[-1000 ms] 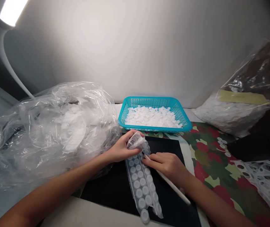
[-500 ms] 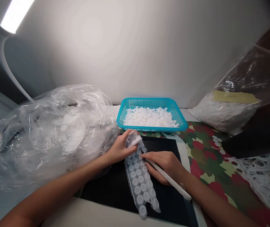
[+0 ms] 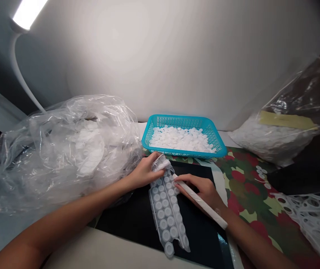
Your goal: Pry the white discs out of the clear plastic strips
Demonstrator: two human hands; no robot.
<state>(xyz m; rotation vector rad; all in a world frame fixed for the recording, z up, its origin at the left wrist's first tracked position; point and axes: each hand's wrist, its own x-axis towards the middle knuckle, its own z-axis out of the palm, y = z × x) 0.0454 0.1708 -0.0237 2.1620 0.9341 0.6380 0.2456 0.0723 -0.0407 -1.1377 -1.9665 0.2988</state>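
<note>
Left hand (image 3: 144, 172) grasps the far end of one translucent disc sheet (image 3: 165, 213); right hand (image 3: 203, 188) grasps one white stick-like tool (image 3: 200, 201).
Quantities: one sheet, one tool, one black mat (image 3: 129, 220), one teal basket (image 3: 184, 152), two clear bags (left bag (image 3: 61, 153), right bag (image 3: 274, 138)); loose white discs (image 3: 181, 139) in the basket are too numerous to count. Sheet position: on the mat, extending from the left hand toward the wearer, left of the right hand. Tool tip: near the sheet; contact cannot be determined.
</note>
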